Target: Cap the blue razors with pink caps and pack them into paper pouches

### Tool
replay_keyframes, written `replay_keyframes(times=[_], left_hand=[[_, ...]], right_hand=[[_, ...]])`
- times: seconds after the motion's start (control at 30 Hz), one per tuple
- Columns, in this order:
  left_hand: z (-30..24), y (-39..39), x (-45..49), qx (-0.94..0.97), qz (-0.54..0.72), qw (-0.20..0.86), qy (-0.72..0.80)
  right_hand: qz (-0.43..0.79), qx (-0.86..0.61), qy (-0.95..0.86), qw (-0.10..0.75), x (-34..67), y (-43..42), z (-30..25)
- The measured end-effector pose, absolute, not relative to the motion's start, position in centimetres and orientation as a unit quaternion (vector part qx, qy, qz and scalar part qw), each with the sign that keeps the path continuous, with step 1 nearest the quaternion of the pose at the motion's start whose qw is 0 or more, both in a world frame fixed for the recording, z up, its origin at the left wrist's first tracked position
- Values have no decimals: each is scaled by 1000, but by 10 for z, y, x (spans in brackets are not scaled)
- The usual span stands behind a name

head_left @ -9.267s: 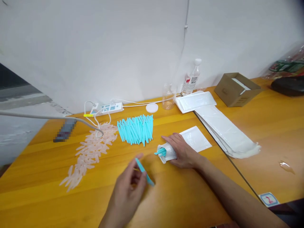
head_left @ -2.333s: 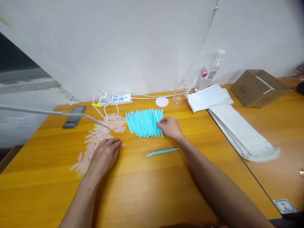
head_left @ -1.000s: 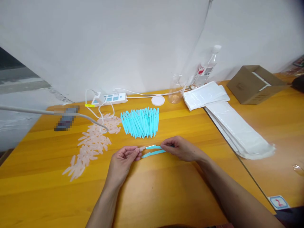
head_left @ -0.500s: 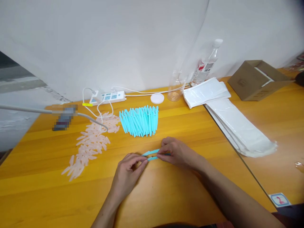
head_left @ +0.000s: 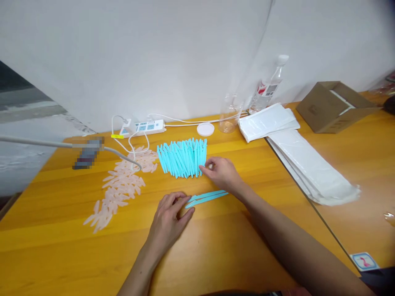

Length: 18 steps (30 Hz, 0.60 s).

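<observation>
Two turquoise eyebrow razors (head_left: 208, 198) lie side by side on the table, nearly parallel. My left hand (head_left: 169, 213) rests at their left ends, a fingertip touching the upper one and the thumb spread away. Beyond them is a dense row of similar turquoise razors (head_left: 182, 158). My right hand (head_left: 220, 170) is at the right edge of that row, with thumb and curled index finger closed around an outermost razor. Its other fingers are folded and partly hidden. The right forearm passes close to the right ends of the two razors.
Many small pale pink pieces (head_left: 119, 193) are scattered on the left, a cable crossing them. Behind stand a power strip (head_left: 148, 127), a round white lid (head_left: 205, 129), a clear jar (head_left: 228, 119) and a bottle (head_left: 268, 88). White plastic bags (head_left: 311, 164) and a cardboard box (head_left: 327, 109) are right.
My right hand has let go of the razor near my left hand and moved up to the row. The two razors now lie flat, and my left thumb has come away from them.
</observation>
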State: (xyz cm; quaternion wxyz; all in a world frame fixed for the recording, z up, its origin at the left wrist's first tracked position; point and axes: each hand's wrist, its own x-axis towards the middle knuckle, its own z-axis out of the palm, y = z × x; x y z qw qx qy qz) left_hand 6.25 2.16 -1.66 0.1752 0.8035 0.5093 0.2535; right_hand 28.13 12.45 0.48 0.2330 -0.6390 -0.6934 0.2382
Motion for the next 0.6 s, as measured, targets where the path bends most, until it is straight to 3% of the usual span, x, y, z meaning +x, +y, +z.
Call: replay_keyframes(times=[0.17,0.6], left_hand=[[-10,25,41,777,259,190,541],[6,38,-70,696,251,114,663]], right_hand=[[251,-668,-669,209,256,148,2],[344,-640,-612,314,296,138,-5]])
